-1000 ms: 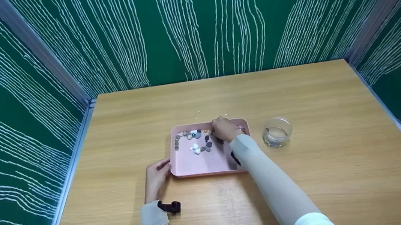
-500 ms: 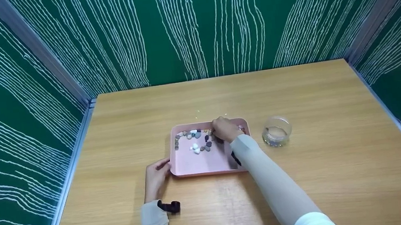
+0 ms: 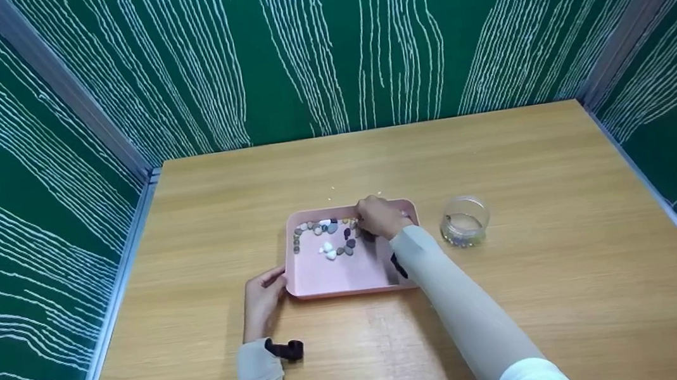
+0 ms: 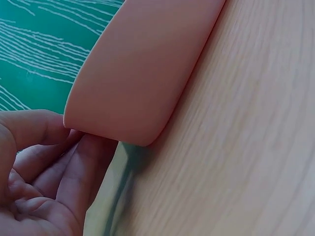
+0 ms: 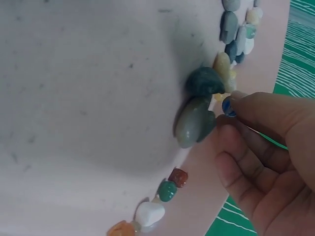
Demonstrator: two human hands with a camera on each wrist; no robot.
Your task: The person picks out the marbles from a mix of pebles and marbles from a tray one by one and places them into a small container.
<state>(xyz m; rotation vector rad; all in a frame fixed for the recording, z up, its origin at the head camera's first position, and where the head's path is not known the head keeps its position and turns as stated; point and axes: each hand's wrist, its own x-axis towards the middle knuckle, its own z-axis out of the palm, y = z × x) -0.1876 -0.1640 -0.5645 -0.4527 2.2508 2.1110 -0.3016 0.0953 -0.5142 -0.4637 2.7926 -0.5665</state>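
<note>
Plainly, a wood-grained counter point(image 3: 548, 242) is carrying a smooth pink tray point(image 3: 336, 278) with rounded corners; the left hand point(image 3: 263, 299) is holding one corner in its grip, while the right hand point(image 3: 380, 216), beside glossy pebbles point(image 5: 190, 129) along the far wall, is pinching a blue bead point(image 5: 228, 106).

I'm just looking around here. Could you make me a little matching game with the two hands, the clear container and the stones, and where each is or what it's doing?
Things:
1. Left hand
2. Right hand
3. Clear container
4. Stones

Places and states:
A. Standing on the wooden table, to the right of the pink tray
B. Many of them, lying in lines inside the tray
C. Touching the tray's left side
D. Pinching a small blue piece

Pairs: 1-C, 2-D, 3-A, 4-B
</note>
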